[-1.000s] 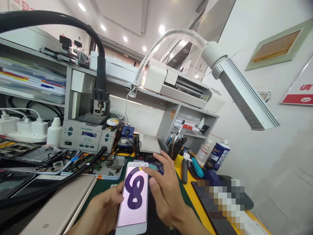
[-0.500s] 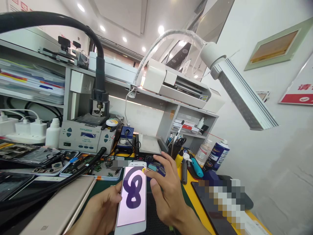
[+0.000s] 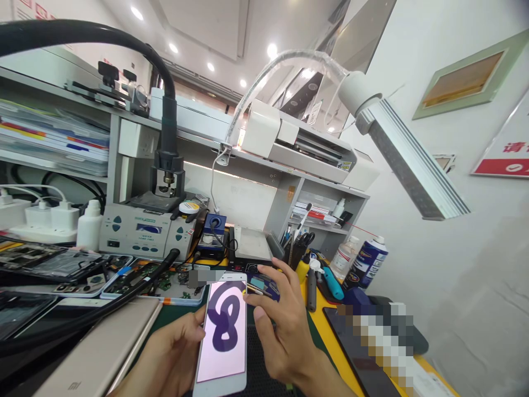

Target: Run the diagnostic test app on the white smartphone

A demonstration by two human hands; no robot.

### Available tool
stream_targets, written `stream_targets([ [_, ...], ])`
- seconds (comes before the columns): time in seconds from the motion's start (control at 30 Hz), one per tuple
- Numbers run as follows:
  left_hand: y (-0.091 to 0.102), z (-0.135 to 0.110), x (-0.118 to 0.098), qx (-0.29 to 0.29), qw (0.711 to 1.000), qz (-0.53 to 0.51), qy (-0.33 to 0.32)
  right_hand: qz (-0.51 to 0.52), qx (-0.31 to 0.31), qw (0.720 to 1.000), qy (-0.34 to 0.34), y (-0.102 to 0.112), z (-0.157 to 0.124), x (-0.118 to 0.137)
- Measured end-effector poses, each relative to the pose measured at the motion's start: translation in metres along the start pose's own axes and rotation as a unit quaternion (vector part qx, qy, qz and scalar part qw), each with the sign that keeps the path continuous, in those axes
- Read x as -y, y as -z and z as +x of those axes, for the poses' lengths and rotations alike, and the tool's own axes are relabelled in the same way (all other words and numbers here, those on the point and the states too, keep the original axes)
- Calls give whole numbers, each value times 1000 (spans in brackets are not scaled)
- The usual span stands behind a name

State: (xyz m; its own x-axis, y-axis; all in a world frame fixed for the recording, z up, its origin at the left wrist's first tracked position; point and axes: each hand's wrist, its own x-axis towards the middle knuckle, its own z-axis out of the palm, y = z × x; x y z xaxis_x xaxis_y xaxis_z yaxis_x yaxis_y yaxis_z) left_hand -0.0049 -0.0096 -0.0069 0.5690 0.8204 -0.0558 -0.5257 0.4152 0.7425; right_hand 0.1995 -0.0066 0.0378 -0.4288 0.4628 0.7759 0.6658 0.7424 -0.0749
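Observation:
My left hand (image 3: 171,355) grips a white smartphone (image 3: 223,336) by its left edge, low in the middle of the head view. Its lit pink screen shows a thick dark-purple looping scribble. My right hand (image 3: 279,325) hovers at the phone's right edge with fingers spread. Its index fingertip touches the screen's upper right corner and the thumb rests near the right edge.
A soldering station (image 3: 144,229) with a black hose stands behind. Opened phones and circuit boards (image 3: 82,270) lie at left, a gold phone (image 3: 103,347) face down. Bottles (image 3: 370,259) and hand tools (image 3: 318,278) sit at right. A lamp (image 3: 407,157) hangs overhead.
The phone has shifted slightly left and down in my left hand. My right index finger has moved along the top right of the screen; the scribble looks unchanged.

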Motion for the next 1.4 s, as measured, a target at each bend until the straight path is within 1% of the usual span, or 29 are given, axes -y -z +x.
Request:
stream_targets([
  [0.33,-4,-2,-4,-3,1000,-21,8,8,0,1000,13,0,0,2],
  [0.53,-2,0,-3,20,999,-34,8,17,-12,999,24,0,0,3],
  [0.93,-2,-1,-4,1,999,-37,8,28,-11,998,54,2,1,4],
  [1.17,-2,-1,-4,2,999,-39,9,34,-9,998,45,0,-4,4],
  [1.4,-1,-2,-3,-13,999,-40,10,55,-22,996,66,-3,-2,4],
])
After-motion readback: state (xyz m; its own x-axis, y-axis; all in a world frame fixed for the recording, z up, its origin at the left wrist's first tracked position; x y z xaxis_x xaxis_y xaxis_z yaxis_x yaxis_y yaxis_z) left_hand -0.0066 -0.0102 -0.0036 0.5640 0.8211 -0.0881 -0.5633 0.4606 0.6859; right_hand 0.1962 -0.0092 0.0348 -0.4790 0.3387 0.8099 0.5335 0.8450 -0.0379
